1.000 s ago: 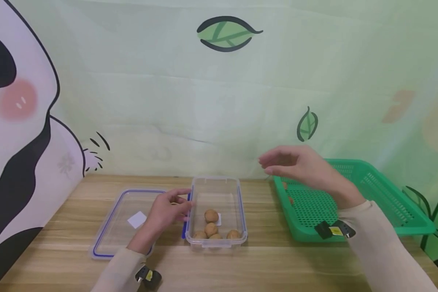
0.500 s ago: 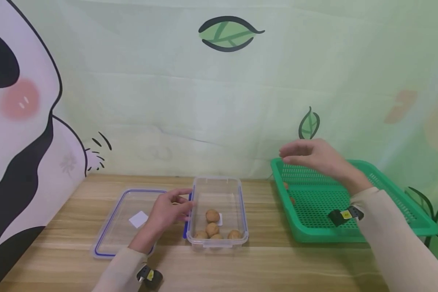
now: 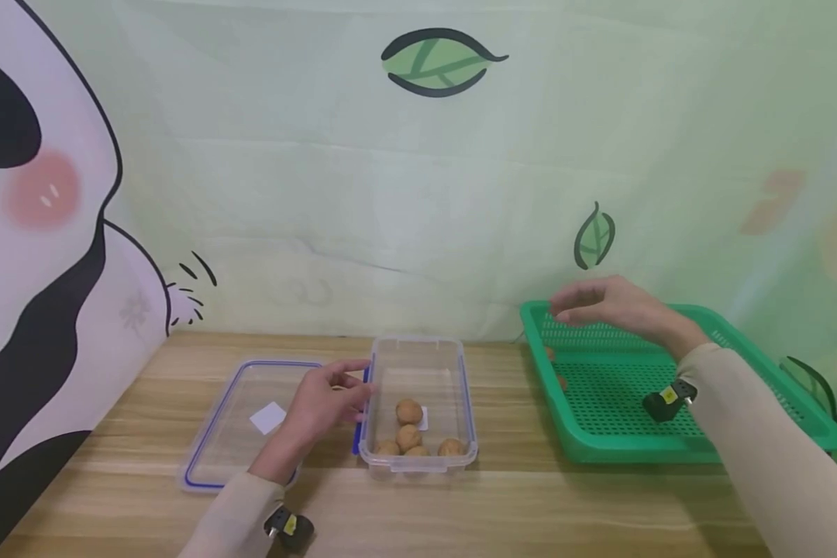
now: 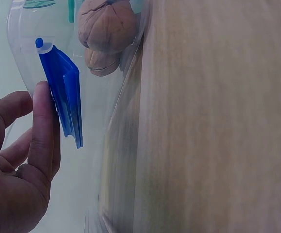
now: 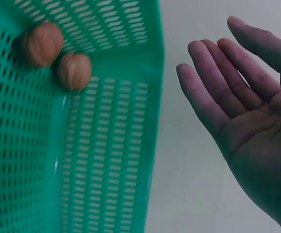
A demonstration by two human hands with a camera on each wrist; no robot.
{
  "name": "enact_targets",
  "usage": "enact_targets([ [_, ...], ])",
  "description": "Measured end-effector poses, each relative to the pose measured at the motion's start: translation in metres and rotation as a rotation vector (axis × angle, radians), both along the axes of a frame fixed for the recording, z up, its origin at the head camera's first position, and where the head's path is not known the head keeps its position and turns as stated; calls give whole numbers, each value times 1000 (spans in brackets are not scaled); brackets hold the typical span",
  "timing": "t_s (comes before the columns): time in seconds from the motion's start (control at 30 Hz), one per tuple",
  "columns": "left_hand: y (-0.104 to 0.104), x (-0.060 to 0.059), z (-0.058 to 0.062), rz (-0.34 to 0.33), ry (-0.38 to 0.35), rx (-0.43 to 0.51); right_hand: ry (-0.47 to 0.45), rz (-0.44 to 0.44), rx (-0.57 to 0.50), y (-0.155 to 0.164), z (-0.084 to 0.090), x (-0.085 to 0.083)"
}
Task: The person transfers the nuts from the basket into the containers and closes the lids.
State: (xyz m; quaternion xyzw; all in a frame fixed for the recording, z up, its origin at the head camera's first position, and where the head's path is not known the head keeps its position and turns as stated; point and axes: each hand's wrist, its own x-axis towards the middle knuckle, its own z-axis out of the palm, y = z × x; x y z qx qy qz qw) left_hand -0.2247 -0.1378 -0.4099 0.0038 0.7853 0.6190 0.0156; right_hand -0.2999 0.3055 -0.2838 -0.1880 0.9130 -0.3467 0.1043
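Observation:
A clear plastic container (image 3: 418, 353) with blue clasps stands mid-table and holds several walnuts (image 3: 409, 411). My left hand (image 3: 349, 391) rests against its left side. In the left wrist view a straight finger (image 4: 43, 126) lies along the blue clasp (image 4: 62, 92), with walnuts (image 4: 106, 24) showing through the wall. My right hand (image 3: 565, 306) hovers open and empty above the far left corner of the green basket (image 3: 739, 364). Two walnuts (image 3: 549, 354) lie by the basket's left wall. The right wrist view shows my open palm (image 5: 237, 97) beside the same two walnuts (image 5: 42, 42) (image 5: 75, 71).
The container's clear lid (image 3: 230, 434) with a blue seal lies flat on the wooden table (image 3: 502, 504), left of the container and under my left forearm. A printed cloth backdrop (image 3: 390, 194) hangs right behind the table. The basket reaches the table's right edge.
My right hand has moved right from the gap between container and basket to above the basket's far left corner, staying open and empty. The left hand has stayed put.

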Motion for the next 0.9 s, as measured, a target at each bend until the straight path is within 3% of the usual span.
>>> enact_targets([
  [0.4, 1, -1, -2, 1, 10, -13, -141, 79, 1, 23, -24, -12],
  [0.9, -1, 0, -1, -2, 13, -23, -267, 171, 64, 22, -54, -23],
])
